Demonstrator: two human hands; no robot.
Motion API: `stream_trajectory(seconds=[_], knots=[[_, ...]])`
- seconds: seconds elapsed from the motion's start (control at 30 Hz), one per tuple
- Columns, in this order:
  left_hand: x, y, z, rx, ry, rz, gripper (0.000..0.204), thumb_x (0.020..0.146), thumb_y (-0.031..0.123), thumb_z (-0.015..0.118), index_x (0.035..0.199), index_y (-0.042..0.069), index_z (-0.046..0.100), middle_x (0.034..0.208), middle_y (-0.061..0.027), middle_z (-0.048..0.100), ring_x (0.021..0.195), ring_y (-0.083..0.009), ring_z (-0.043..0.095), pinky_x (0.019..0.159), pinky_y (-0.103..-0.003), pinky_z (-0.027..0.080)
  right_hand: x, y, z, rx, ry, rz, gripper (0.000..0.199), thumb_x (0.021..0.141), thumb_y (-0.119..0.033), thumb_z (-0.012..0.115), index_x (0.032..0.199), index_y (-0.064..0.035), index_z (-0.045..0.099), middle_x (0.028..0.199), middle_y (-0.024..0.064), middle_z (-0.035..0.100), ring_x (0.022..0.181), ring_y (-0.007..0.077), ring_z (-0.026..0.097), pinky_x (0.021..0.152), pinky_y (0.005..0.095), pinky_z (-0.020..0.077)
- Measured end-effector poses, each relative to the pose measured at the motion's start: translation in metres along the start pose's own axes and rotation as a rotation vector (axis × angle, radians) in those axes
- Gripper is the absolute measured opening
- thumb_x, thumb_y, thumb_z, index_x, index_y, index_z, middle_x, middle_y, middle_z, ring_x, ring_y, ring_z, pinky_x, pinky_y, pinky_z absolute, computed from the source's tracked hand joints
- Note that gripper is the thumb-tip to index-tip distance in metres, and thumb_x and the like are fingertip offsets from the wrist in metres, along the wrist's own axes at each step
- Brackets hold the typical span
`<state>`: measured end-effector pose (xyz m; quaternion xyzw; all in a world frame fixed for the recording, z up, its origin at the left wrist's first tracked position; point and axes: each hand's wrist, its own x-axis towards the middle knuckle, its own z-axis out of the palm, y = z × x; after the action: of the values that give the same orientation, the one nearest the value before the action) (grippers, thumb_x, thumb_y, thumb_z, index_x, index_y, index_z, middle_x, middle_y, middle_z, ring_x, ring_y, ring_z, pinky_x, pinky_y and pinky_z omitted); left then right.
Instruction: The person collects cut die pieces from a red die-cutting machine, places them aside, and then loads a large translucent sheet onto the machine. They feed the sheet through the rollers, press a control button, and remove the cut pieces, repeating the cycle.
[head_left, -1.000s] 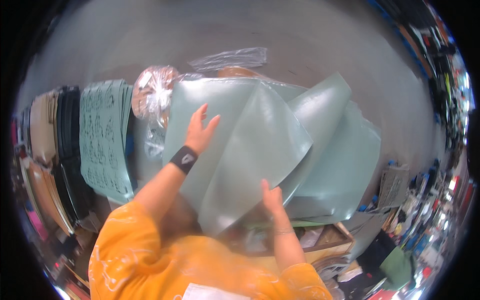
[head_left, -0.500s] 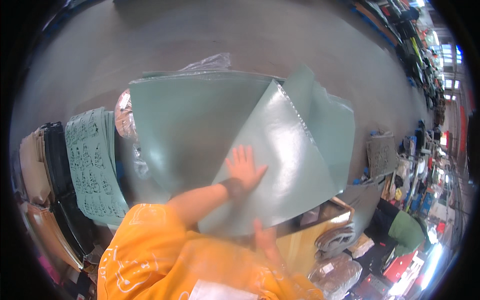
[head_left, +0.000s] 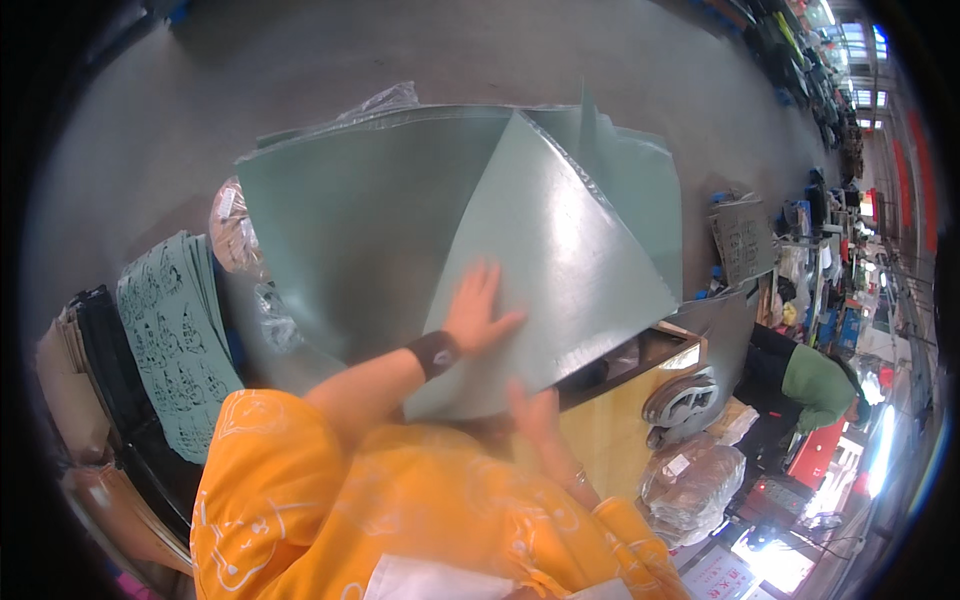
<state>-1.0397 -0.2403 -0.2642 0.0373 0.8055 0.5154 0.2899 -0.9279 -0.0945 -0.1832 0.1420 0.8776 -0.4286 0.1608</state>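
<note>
A large glossy grey-green sheet (head_left: 575,255) lies at a slant on top of a stack of similar sheets (head_left: 350,220). My left hand (head_left: 478,308) rests palm down on this top sheet, left of its middle, with fingers stretched and thumb apart; a dark band circles the wrist. At the sheet's near edge is my right hand (head_left: 537,412), its thumb over the top surface and the other fingers partly hidden; it appears to pinch the edge. Clear plastic film (head_left: 385,102) sticks out from the stack's far side.
Printed green sheets (head_left: 170,340) and black sheets (head_left: 115,380) hang or stand at the left. A wooden box (head_left: 625,410) sits at the near right, beside grey cut pieces (head_left: 685,400) and a plastic-wrapped bundle (head_left: 692,485). Farther right, a person in green (head_left: 818,385) bends over.
My left hand has slid nearer to me over the sheet, its fingers a little closer together. My right hand stays at the near edge. The whole view has shifted slightly.
</note>
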Motion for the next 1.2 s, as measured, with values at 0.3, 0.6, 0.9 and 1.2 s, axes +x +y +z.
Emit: stream_trajectory(seconds=[0.3,0.6,0.9,1.2], knots=[[-0.095,-0.107,0.004,-0.152,-0.348,-0.199,0.110,0.069,0.053,0.073,0.143,-0.006,0.019,0.149,-0.0233,0.024,0.138,-0.0360,0.025,0.111,-0.044,0.027,0.063,0.019,0.040,-0.122,-0.165,0.111,0.042,0.089,-0.034,0.059,0.089,0.0078,0.064,0.080,0.0261,0.064,0.076,0.0362,0.065,0.070,0.0411,0.0491],[-0.072,-0.087,-0.019,0.568,-0.424,-0.385,0.044,0.087,0.039,0.052,0.085,-0.002,0.069,0.088,-0.0226,0.068,0.083,-0.0346,0.067,0.077,-0.042,0.054,0.102,0.008,0.032,0.156,-0.335,0.103,0.032,0.091,-0.027,0.055,0.081,0.0015,0.065,0.073,0.0079,0.065,0.066,0.0187,0.059,0.059,0.0344,0.0459],[-0.029,-0.075,-0.042,-0.367,-0.168,-0.526,0.039,0.091,0.038,0.054,0.078,0.001,0.058,0.060,-0.0045,0.051,0.048,-0.0133,0.047,0.046,-0.028,0.038,-0.003,0.129,0.076,0.210,-0.248,0.656,0.049,0.089,-0.041,0.059,0.118,-0.0011,0.055,0.114,0.0163,0.062,0.103,0.0276,0.060,0.085,0.0362,0.0470],[0.004,-0.019,-0.077,-0.846,-0.090,-0.643,0.043,0.088,0.035,0.059,0.059,0.007,0.044,0.052,-0.0027,0.041,0.047,-0.0122,0.034,0.047,-0.028,0.029,-0.024,0.132,0.115,1.571,-0.388,0.963,0.046,0.094,-0.043,0.051,0.117,-0.0036,0.053,0.105,0.0146,0.063,0.096,0.0240,0.060,0.077,0.0346,0.0488]])
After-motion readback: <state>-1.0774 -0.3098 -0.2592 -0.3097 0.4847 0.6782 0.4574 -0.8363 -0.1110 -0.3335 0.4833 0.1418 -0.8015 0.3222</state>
